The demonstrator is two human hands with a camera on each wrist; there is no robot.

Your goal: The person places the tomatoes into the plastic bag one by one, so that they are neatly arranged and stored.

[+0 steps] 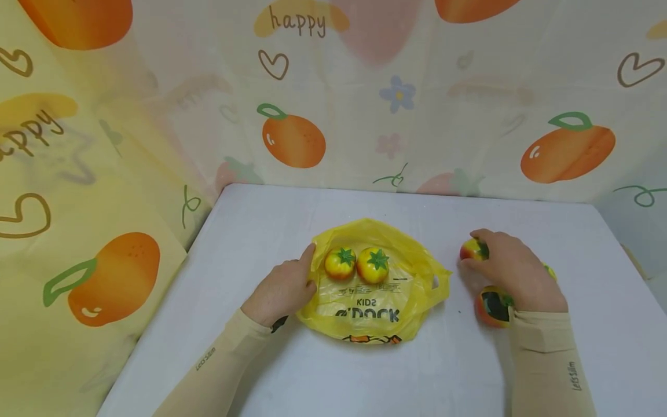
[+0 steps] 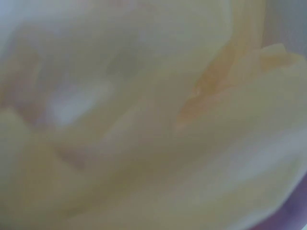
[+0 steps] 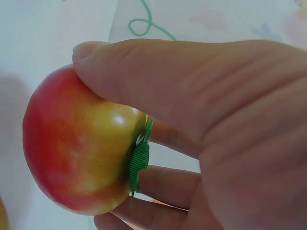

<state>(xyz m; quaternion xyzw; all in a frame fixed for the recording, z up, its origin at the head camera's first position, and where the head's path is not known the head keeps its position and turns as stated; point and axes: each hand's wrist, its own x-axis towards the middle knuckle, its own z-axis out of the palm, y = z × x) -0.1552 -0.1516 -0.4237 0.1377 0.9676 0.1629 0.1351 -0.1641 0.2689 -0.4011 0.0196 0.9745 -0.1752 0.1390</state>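
A yellow plastic bag (image 1: 422, 295) with black print lies spread on the table. Two red-and-yellow toy tomatoes (image 1: 372, 265) with green leaf tops sit side by side on it. My left hand (image 1: 283, 289) holds the bag's left edge, thumb and forefinger at the rim. In the left wrist view, blurred bag film (image 2: 144, 143) fills most of the picture. To the right of the bag, my right hand (image 1: 513, 269) grips another toy tomato (image 3: 81, 143) between thumb and fingers, leaf top toward the palm.
Beside my right wrist lies another toy tomato (image 1: 483, 317), overlapped by a dark shape. A further yellowish one (image 1: 549, 271) peeks out behind the right hand. Everything is on a white table (image 1: 417, 382), with a fruit-printed curtain (image 1: 359, 145) along the back and left.
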